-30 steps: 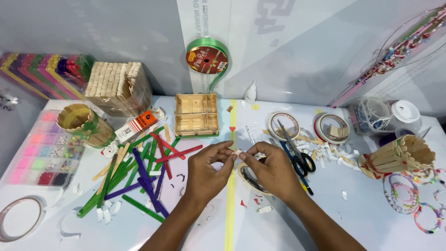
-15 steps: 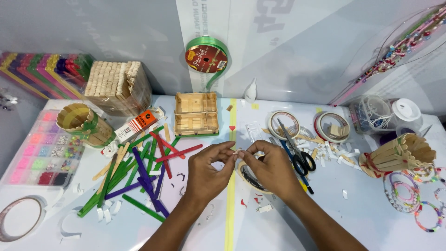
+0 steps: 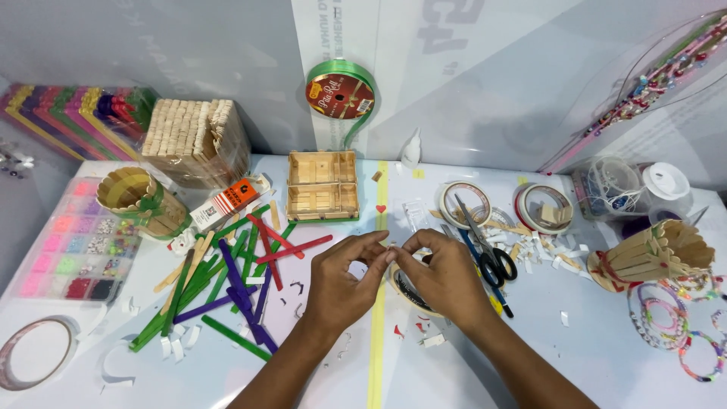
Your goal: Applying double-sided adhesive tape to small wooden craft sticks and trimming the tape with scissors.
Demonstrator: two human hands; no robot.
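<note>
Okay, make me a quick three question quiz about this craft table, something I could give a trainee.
1. True or false: the scissors lie to the right of the right hand.
2. What lies nearest the left hand on its left side?
A. a pile of coloured sticks
B. a bead tray
C. a green ribbon spool
3. Fill in: the fingertips of both hands meet over the yellow ____ running down the table.

Key
1. True
2. A
3. strip; they pinch something too small to tell.
</note>
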